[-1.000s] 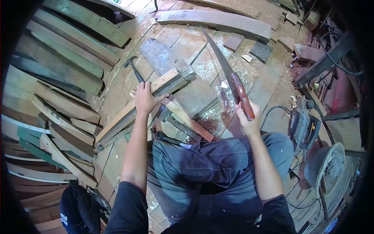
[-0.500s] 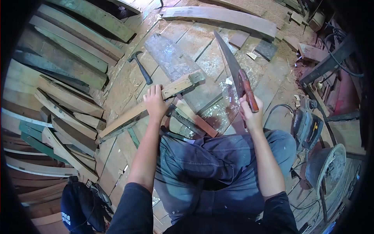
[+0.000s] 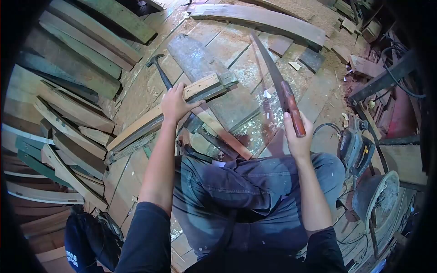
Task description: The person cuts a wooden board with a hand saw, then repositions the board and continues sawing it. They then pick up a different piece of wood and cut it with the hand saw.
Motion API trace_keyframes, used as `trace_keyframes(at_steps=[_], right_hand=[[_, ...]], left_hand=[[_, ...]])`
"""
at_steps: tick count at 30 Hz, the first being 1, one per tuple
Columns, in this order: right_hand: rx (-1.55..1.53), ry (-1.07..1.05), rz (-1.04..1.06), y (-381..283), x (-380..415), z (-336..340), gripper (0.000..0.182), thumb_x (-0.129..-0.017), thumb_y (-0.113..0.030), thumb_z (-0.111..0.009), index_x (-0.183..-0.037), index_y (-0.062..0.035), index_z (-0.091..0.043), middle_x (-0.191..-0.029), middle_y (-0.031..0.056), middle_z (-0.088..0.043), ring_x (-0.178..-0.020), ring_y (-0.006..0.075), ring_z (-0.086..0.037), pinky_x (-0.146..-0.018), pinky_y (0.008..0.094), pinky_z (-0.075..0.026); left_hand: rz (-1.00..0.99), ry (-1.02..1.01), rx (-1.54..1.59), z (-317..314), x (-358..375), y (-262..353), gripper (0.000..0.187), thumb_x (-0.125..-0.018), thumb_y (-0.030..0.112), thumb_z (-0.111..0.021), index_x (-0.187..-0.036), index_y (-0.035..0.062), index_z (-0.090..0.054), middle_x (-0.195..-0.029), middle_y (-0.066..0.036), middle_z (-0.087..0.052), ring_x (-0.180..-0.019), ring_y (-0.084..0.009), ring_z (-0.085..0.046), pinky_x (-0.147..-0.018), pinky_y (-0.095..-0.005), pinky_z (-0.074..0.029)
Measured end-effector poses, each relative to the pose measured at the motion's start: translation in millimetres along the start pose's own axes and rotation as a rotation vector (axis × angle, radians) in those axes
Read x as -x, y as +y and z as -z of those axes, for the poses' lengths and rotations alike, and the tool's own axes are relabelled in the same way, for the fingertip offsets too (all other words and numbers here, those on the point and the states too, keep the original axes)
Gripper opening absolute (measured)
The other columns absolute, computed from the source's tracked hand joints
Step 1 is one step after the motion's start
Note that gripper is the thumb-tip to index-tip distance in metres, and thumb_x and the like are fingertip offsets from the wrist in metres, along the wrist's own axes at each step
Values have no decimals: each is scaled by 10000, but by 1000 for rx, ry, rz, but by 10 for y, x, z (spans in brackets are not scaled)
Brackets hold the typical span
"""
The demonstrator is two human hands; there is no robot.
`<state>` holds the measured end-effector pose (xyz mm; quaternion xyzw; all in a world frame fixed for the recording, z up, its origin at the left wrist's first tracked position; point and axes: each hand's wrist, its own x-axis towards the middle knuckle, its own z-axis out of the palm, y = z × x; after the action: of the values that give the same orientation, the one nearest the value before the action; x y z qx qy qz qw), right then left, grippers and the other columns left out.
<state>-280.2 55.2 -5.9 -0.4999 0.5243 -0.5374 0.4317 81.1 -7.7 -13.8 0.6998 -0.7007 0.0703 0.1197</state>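
Observation:
My right hand is closed round the reddish wooden handle of a handsaw. Its long, tapering blade points up and away from me, above the floor. My left hand grips a long wooden beam near its far end, thumb spread to the right and fingers over the top. The beam lies diagonally across other timber, including a thin wooden strip under its right side. Just beyond my left hand lies a claw hammer, the lower part of its handle hidden by my fingers.
Curved and straight planks are stacked along the left. A grey board lies ahead, with a long curved timber behind it. To my right are a power sander and a worn basin. Sawdust covers the floor.
My left hand has moved slightly up and left, its thumb now spread along the beam. The saw handle has shifted a little right and down in my right hand.

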Motion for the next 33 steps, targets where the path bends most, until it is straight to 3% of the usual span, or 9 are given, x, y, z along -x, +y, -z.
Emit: trace_keyframes(at_steps=[3,14,18,21,25,28,29,30,33], right_hand=[[14,-40,28,-92,99,-56,166,-898,-124,-658,-950,33,-639,-701,-35,-535,-641,34,-446,-557,220,-377],[-46,-175,131,-352,374,-755,148,-893,-118,-648,-947,19,-642,-586,12,-515,-566,38,-466,-494,246,-373],[42,-210,209,-329,433,-856,183,-851,-106,-673,-983,18,-646,-583,66,-555,-481,125,-547,-489,270,-419],[72,-255,224,-323,441,-887,166,-850,-88,-658,-973,23,-645,-585,75,-549,-488,131,-552,-489,275,-418],[140,-316,215,-205,501,-729,104,-854,-72,-633,-887,26,-627,-578,67,-531,-473,122,-494,-485,283,-409],[168,-338,53,-474,748,-483,141,-847,-69,-637,-754,5,-560,-581,50,-502,-510,103,-471,-491,279,-378],[265,-327,152,-461,885,-380,129,-833,-57,-629,-737,-1,-562,-568,76,-493,-476,161,-509,-486,294,-389],[261,-365,70,-518,1051,-243,119,-816,-64,-626,-728,-9,-569,-555,91,-487,-456,219,-537,-481,312,-401],[366,-336,35,-556,1419,-2,159,-782,-136,-644,-709,-16,-570,-546,98,-491,-445,260,-541,-485,328,-413]], left_hand=[[25,-105,37,20,-127,-86,816,-568,697,-774,-1063,68,-615,-952,-149,-680,-922,-304,-663,-757,-422,-528],[118,-100,20,75,-304,-134,912,-558,742,-744,-1202,108,-618,-1005,-164,-693,-934,-327,-672,-772,-426,-530],[140,-127,42,-1,-402,-229,925,-574,735,-741,-1229,94,-610,-1053,-173,-689,-970,-338,-665,-818,-422,-531],[150,-131,21,0,-421,-238,914,-573,741,-737,-1209,94,-623,-1070,-166,-689,-984,-330,-664,-825,-416,-530],[135,-157,61,31,-423,-245,912,-578,733,-735,-1220,95,-623,-1072,-158,-692,-994,-318,-665,-842,-410,-526],[133,-163,67,30,-426,-245,919,-577,725,-738,-1229,89,-618,-1074,-157,-691,-993,-314,-666,-839,-411,-526],[117,-124,58,-4,-436,-267,925,-559,746,-735,-1220,108,-626,-1039,-155,-700,-964,-301,-676,-806,-407,-533],[102,-88,50,-39,-435,-279,930,-541,766,-731,-1210,127,-635,-1005,-153,-708,-934,-289,-685,-773,-403,-540],[108,-97,51,-13,-417,-259,905,-539,762,-736,-1187,137,-649,-997,-128,-711,-916,-266,-687,-762,-399,-535]])
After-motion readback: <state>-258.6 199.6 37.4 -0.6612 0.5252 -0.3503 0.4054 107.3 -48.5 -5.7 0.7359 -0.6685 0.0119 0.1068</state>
